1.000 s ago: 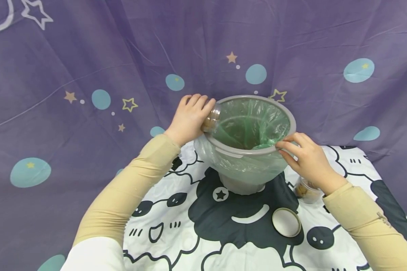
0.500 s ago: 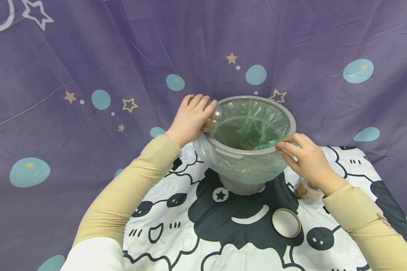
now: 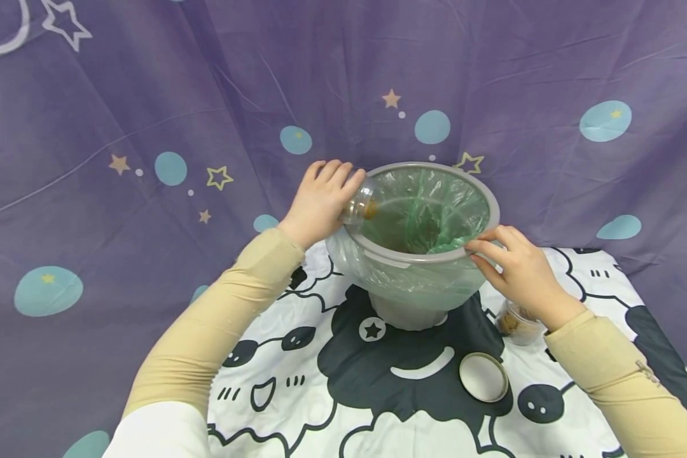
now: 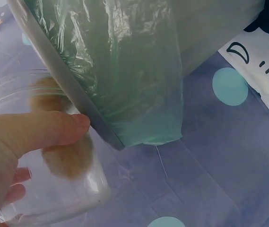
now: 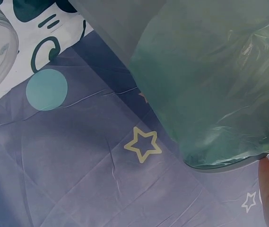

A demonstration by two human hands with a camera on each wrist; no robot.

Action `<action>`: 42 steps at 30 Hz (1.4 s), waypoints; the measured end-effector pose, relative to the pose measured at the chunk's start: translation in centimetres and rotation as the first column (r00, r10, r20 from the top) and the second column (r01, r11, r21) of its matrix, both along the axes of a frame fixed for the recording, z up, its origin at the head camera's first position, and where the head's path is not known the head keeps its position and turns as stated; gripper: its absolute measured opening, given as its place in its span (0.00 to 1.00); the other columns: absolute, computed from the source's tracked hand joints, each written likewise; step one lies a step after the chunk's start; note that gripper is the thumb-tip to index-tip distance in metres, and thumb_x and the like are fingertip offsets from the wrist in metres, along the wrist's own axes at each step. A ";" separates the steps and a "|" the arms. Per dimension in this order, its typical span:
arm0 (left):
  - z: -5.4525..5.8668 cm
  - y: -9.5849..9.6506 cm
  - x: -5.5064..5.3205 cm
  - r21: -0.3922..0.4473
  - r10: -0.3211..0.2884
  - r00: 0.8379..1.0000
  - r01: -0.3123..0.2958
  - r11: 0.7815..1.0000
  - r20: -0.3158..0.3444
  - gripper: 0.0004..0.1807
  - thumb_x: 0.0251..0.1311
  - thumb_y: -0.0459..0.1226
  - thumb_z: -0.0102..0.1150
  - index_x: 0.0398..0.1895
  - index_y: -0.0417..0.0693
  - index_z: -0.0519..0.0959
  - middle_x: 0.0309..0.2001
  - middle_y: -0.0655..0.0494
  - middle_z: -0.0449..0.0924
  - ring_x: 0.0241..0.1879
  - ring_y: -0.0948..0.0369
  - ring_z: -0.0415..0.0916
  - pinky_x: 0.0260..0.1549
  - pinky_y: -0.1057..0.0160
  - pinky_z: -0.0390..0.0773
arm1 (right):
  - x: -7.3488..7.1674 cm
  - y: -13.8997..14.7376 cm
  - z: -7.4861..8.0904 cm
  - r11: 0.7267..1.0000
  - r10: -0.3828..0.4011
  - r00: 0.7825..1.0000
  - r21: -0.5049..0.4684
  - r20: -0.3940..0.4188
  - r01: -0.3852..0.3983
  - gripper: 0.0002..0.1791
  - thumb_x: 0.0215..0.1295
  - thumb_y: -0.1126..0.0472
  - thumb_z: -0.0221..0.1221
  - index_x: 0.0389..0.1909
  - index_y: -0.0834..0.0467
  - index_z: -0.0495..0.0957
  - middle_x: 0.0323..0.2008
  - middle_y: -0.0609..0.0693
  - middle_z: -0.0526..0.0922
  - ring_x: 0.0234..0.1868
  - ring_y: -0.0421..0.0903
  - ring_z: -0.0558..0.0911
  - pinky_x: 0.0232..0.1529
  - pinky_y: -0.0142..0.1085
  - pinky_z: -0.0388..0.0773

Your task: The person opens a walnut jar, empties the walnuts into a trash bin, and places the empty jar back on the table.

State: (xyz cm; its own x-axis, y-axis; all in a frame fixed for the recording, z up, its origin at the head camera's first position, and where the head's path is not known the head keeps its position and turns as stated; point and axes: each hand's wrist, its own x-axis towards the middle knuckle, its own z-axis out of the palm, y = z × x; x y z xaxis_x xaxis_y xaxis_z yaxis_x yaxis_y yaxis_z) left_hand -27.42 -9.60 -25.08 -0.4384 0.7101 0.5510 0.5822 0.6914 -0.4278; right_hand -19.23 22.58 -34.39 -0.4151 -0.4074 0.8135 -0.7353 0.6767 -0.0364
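My left hand (image 3: 323, 203) grips a clear jar (image 3: 352, 213) on its side, its mouth over the left rim of the grey trash can (image 3: 397, 258). Brown roundish pieces (image 4: 68, 158) lie inside that jar in the left wrist view, and one brown piece (image 3: 370, 208) shows near its mouth. A green plastic bag (image 3: 423, 216) lines the can and folds out over its rim. At the right front of the rim, my right hand (image 3: 512, 267) pinches the edge with thumb and fingers. Its fingertips (image 5: 265, 175) appear at the can's edge in the right wrist view.
A second clear jar (image 3: 517, 326) with brownish pieces stands below my right wrist. In front of it lies a round lid (image 3: 483, 377), white inside with a gold edge. Black-and-white printed cloth (image 3: 298, 381) covers the table, and a purple curtain (image 3: 206, 114) hangs close behind the can.
Inside the jar, brown contents have shifted from its lower side toward its mouth, where one piece now shows. Both hands and the can stay nearly in place.
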 end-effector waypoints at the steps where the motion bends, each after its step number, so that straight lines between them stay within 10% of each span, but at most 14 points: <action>1: 0.0 0.0 0.0 0.002 0.000 1.000 0.000 1.000 0.000 0.34 0.39 0.32 0.67 0.56 0.44 0.70 0.52 0.42 0.75 0.54 0.47 0.70 0.56 0.48 0.67 | 0.0 0.0 0.0 1.000 0.000 1.000 0.000 0.001 0.000 0.24 0.73 0.46 0.42 0.38 0.57 0.82 0.33 0.54 0.76 0.36 0.54 0.76 0.31 0.47 0.72; 32: 0.0 -0.7 0.0 0.023 0.011 1.000 -0.011 1.000 -0.007 0.38 0.33 0.33 0.66 0.57 0.42 0.70 0.52 0.43 0.75 0.53 0.47 0.70 0.54 0.49 0.69 | 0.1 -0.1 -0.1 1.000 -0.002 1.000 -0.012 0.000 0.002 0.23 0.72 0.46 0.42 0.38 0.56 0.82 0.34 0.54 0.77 0.37 0.54 0.76 0.30 0.48 0.72; 42: 0.1 -1.6 0.0 0.086 0.110 0.971 -0.130 0.988 0.214 0.48 0.34 0.45 0.74 0.64 0.41 0.65 0.59 0.44 0.71 0.58 0.47 0.66 0.55 0.47 0.66 | -0.1 -0.1 -0.2 1.000 -0.001 1.000 -0.020 -0.003 0.001 0.23 0.72 0.46 0.42 0.38 0.56 0.82 0.33 0.54 0.77 0.36 0.54 0.76 0.30 0.48 0.72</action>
State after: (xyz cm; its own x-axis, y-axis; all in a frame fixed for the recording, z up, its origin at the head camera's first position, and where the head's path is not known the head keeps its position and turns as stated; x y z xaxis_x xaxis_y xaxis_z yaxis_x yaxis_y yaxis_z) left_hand -27.43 -11.20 -25.00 -0.6293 0.5921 0.5033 0.5612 0.7943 -0.2327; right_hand -19.30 22.51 -34.55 -0.4131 -0.3906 0.8227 -0.7347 0.6768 -0.0476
